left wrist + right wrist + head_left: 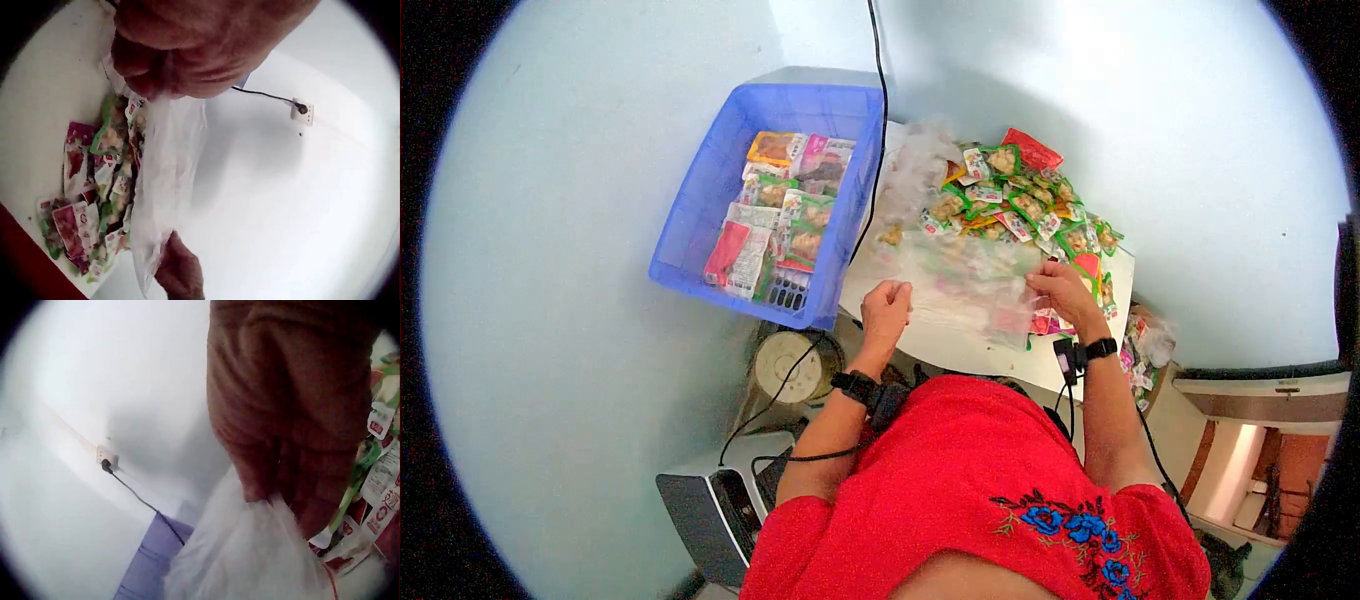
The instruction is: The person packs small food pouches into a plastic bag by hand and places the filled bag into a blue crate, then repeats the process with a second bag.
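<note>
A clear plastic bag (960, 285) is stretched between both hands over the white table (940, 345). My left hand (887, 315) pinches its left side; in the left wrist view the film hangs down from the curled fingers (147, 81). At the other side my right hand (1062, 292) pinches the bag's edge between thumb and fingers, and the right wrist view shows the film (244, 550) bunched below them. Just beyond the bag lies a pile of small snack packets (1010, 200), green, red and white, some showing through the film.
To the left stands a blue plastic basket (690, 220) with several packets laid inside. More clear bags (915, 170) lie at the table's back left. A black cable (880, 100) hangs between basket and table. Walls close in behind, and a container of packets (1145, 350) sits low on the right.
</note>
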Tool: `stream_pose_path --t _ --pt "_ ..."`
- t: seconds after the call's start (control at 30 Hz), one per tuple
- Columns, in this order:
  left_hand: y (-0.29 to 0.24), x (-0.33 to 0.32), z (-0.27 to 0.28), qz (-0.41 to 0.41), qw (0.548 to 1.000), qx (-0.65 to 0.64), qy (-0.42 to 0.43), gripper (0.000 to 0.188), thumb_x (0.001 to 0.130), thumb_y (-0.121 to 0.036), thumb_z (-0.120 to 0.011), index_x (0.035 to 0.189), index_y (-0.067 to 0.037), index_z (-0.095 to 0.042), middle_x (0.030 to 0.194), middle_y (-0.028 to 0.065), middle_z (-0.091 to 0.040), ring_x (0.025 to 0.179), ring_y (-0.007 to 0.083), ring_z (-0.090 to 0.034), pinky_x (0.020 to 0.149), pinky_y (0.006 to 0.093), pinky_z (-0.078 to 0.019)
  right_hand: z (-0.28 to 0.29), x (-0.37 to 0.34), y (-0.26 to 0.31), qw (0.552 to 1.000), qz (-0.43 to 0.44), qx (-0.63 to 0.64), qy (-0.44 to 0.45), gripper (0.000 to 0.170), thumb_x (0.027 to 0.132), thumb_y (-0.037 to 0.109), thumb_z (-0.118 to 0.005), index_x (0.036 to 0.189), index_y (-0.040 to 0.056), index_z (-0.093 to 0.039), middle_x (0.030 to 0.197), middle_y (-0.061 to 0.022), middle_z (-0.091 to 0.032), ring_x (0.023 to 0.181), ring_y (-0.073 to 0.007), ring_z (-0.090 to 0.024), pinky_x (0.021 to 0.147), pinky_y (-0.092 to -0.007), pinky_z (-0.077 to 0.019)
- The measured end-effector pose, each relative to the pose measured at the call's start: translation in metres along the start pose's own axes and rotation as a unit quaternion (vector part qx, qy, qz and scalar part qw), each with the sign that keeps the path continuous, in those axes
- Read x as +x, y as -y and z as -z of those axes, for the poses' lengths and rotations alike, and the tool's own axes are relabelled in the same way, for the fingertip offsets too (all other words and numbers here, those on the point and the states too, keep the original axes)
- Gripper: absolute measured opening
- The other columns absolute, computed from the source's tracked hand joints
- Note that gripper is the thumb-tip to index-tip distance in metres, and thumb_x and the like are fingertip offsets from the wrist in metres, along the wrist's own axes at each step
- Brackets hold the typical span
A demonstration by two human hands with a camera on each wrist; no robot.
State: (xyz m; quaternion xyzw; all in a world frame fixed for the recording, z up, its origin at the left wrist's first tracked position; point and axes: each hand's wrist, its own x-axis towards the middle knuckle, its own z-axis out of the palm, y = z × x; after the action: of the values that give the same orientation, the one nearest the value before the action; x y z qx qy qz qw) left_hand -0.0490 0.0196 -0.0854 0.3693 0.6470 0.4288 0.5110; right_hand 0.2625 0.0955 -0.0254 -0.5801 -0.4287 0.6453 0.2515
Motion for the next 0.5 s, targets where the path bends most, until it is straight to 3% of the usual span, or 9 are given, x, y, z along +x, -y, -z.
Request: stream_pose_path --t 0.03,0.1,0.2,0.3,0.4,0.47,0.5 --pt "0.011 0.003 0.001 -0.041 0.993 0.098 -0.049 0.026 0.089 -0.025 -0.060 0.099 -0.001 -0.060 0.073 0.0076 -0.060 0.066 0.0207 -0.059 0.059 0.0342 -0.0476 -0.001 0.007 0.000 1.000 0.000 -0.026 0.011 0.010 0.085 0.012 -0.065 0.087 0.0030 -0.062 0.076 -0.0041 -0.063 0.069 -0.0180 -0.066 0.058 -0.0304 -0.0565" --pt "0.030 0.006 0.002 -0.121 0.939 0.290 -0.143 0.032 0.087 -0.025 -0.063 0.104 0.002 -0.059 0.084 0.0140 -0.062 0.084 0.0283 -0.062 0.068 0.0405 -0.0492 -0.008 0.025 -0.003 0.996 0.002 -0.078 0.031 0.013 0.083 0.014 -0.067 0.084 0.0017 -0.062 0.074 -0.0049 -0.063 0.068 -0.0180 -0.066 0.057 -0.0303 -0.0571" --pt "0.018 -0.010 0.004 -0.133 0.882 0.419 -0.170 0.041 0.084 -0.029 -0.064 0.111 0.000 -0.056 0.101 0.0198 -0.061 0.099 0.0368 -0.058 0.079 0.0465 -0.0475 -0.021 0.063 -0.027 0.982 -0.029 -0.166 0.084 0.015 0.081 0.013 -0.069 0.081 -0.0004 -0.063 0.073 -0.0066 -0.065 0.064 -0.0179 -0.066 0.057 -0.0317 -0.0580" --pt "0.020 -0.007 -0.003 -0.217 0.897 0.373 -0.096 0.055 0.081 -0.036 -0.069 0.114 0.005 -0.053 0.094 0.0226 -0.063 0.089 0.0377 -0.062 0.081 0.0440 -0.0483 -0.054 0.073 -0.029 0.965 -0.049 -0.202 0.159 0.016 0.079 0.012 -0.069 0.077 -0.0023 -0.064 0.071 -0.0092 -0.066 0.060 -0.0177 -0.066 0.055 -0.0312 -0.0575" --pt "0.005 -0.014 -0.027 -0.167 0.932 0.320 0.032 0.058 0.079 -0.040 -0.070 0.113 0.004 -0.050 0.093 0.0228 -0.063 0.087 0.0396 -0.062 0.079 0.0447 -0.0492 -0.102 0.050 0.001 0.958 -0.069 -0.197 0.195 0.015 0.076 0.011 -0.069 0.070 -0.0016 -0.064 0.068 -0.0099 -0.066 0.058 -0.0173 -0.065 0.050 -0.0290 -0.0536" --pt "-0.012 -0.024 -0.040 -0.113 0.947 0.298 0.045 0.058 0.078 -0.040 -0.071 0.111 0.002 -0.049 0.090 0.0217 -0.063 0.083 0.0388 -0.062 0.075 0.0453 -0.0496 -0.112 0.065 -0.006 0.959 -0.064 -0.177 0.214 0.014 0.076 0.011 -0.069 0.069 -0.0011 -0.064 0.068 -0.0097 -0.066 0.059 -0.0172 -0.064 0.048 -0.0281 -0.0510" --pt "-0.017 -0.027 -0.045 -0.086 0.953 0.286 0.052 0.058 0.078 -0.041 -0.072 0.110 0.002 -0.049 0.088 0.0211 -0.063 0.081 0.0383 -0.062 0.073 0.0456 -0.0498 -0.115 0.069 -0.008 0.958 -0.018 -0.160 0.235 0.020 0.077 0.016 -0.073 0.071 -0.0016 -0.065 0.068 -0.0092 -0.066 0.060 -0.0169 -0.064 0.051 -0.0281 -0.0520"
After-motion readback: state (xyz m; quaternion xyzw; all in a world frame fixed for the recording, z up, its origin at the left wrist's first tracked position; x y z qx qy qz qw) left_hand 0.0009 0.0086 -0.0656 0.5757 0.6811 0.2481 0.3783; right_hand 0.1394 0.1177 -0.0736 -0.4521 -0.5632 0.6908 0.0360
